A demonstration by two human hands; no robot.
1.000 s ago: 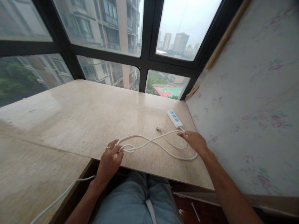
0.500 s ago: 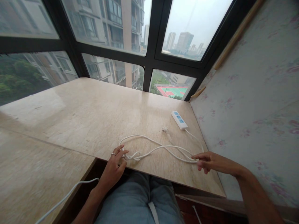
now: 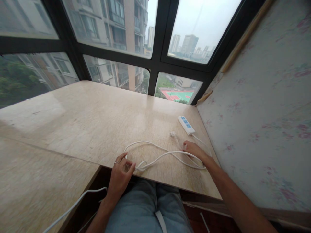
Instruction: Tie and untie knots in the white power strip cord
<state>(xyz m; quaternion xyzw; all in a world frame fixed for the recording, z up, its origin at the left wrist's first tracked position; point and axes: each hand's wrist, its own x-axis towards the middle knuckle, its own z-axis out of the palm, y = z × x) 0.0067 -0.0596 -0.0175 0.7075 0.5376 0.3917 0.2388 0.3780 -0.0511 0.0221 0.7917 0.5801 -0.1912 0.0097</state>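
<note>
A white power strip (image 3: 186, 125) with blue sockets lies near the wall on the stone-patterned ledge. Its white power cord (image 3: 152, 160) spreads over the ledge in loose loops, with a small knot-like twist near the front edge. My left hand (image 3: 122, 168), a ring on one finger, is closed around the left end of the loops; its fingertips partly hide the cord. Farther right, my right hand (image 3: 194, 151) has its curled fingers at the cord just behind the plug (image 3: 172, 134), which lies left of the strip.
Dark-framed windows (image 3: 155, 51) stand behind the ledge (image 3: 97, 123). A floral-papered wall (image 3: 262, 113) bounds the right side. At the lower left, another white cable (image 3: 75, 207) crosses the edge of an opening in the ledge. My legs (image 3: 143, 207) are close to the front edge.
My right hand has left the right end of the loops and moved forward and left to the cord near the plug. My left hand stays at the left loops, its fingers shifted slightly.
</note>
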